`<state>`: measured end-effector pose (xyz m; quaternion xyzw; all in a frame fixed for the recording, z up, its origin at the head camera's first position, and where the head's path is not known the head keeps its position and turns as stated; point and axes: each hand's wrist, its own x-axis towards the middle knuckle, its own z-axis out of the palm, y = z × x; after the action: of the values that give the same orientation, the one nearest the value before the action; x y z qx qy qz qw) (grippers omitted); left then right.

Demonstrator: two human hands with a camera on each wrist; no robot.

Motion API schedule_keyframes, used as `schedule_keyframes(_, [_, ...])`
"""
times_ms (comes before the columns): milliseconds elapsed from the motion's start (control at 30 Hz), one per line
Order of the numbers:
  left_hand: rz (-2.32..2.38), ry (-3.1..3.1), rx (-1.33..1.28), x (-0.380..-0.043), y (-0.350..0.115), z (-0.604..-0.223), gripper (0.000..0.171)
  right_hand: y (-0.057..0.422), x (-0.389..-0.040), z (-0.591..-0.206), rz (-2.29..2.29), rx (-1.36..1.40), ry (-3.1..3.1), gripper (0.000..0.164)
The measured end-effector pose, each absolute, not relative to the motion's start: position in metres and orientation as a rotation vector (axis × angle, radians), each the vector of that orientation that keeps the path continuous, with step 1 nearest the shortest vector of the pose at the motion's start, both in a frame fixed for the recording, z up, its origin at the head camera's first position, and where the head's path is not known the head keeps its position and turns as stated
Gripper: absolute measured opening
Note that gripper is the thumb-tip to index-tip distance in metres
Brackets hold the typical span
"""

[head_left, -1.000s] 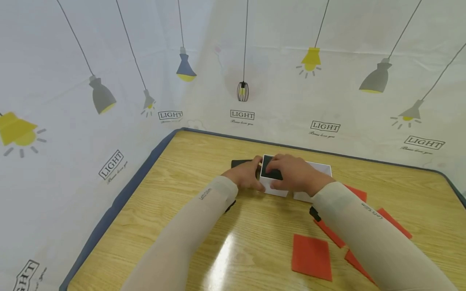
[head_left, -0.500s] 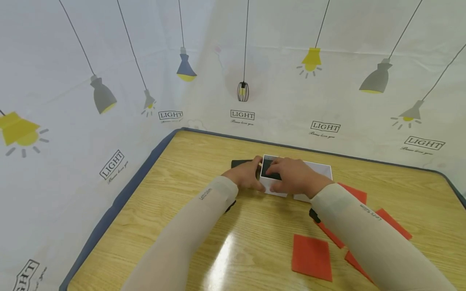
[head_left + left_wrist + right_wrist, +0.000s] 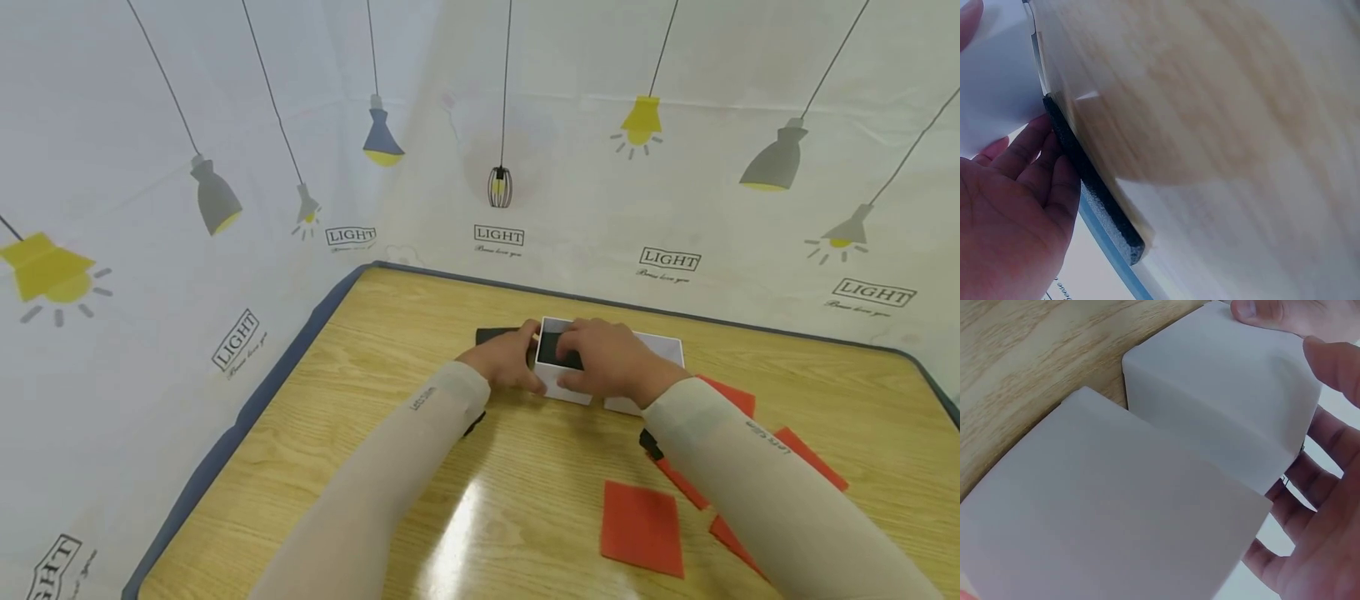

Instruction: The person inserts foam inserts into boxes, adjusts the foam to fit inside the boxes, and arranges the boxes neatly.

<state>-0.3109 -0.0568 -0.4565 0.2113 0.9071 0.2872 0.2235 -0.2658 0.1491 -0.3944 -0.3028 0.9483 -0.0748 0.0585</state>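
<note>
A white open-topped box [image 3: 564, 386] stands on the table with a black foam-like sheet [image 3: 553, 350] inside it. My left hand [image 3: 502, 360] grips this box by its left side, thumb on the near wall. In the left wrist view, a black foam strip [image 3: 1094, 181] lies alongside the fingers of that hand. Over the box is my right hand [image 3: 609, 360], with its index finger reaching inside onto the black sheet and its thumb by the near wall. Its other fingertips are hidden behind the box walls in the right wrist view.
A second white box [image 3: 1110, 506] stands just to the right, partly under my right wrist. Several red square sheets lie on the wooden table [image 3: 360, 467], one of them a red sheet [image 3: 641, 527] at front. A lamp-patterned curtain [image 3: 570, 217] borders the far edge.
The black sheet has sunk lower in the box, so more of the white inner back wall shows. My right fingers have shifted slightly; my left hand has stayed in place.
</note>
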Motion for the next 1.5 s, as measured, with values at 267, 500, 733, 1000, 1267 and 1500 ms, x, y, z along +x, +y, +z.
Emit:
schedule_keyframes(267, [0.811, 2.504, 0.575, -0.311, -0.058, -0.457, 0.106, 0.148, -0.265, -0.397, -0.242, -0.845, 2.823, 0.019])
schedule_keyframes(500, [0.809, 2.508, 0.576, -0.311, -0.057, -0.458, 0.105, 0.148, -0.264, -0.4, -0.24, -0.859, 2.821, 0.026])
schedule_keyframes(733, [0.805, 2.506, 0.59, -0.312, -0.056, -0.46, 0.109, 0.149, -0.263, -0.402, -0.213, -0.897, 2.826, 0.031])
schedule_keyframes(1000, [0.836, 2.477, 0.572, -0.309, -0.056, -0.456, 0.117, 0.148, -0.261, -0.403, -0.238, -0.872, 2.814, 0.026])
schedule_keyframes(1267, [0.857, 2.479, 0.575, -0.308, -0.056, -0.455, 0.111, 0.148, -0.259, -0.405, -0.245, -0.909, 2.819, 0.021])
schedule_keyframes(1500, [0.826, 2.502, 0.577, -0.308, -0.055, -0.453, 0.106, 0.147, -0.258, -0.408, -0.26, -0.89, 2.838, 0.022])
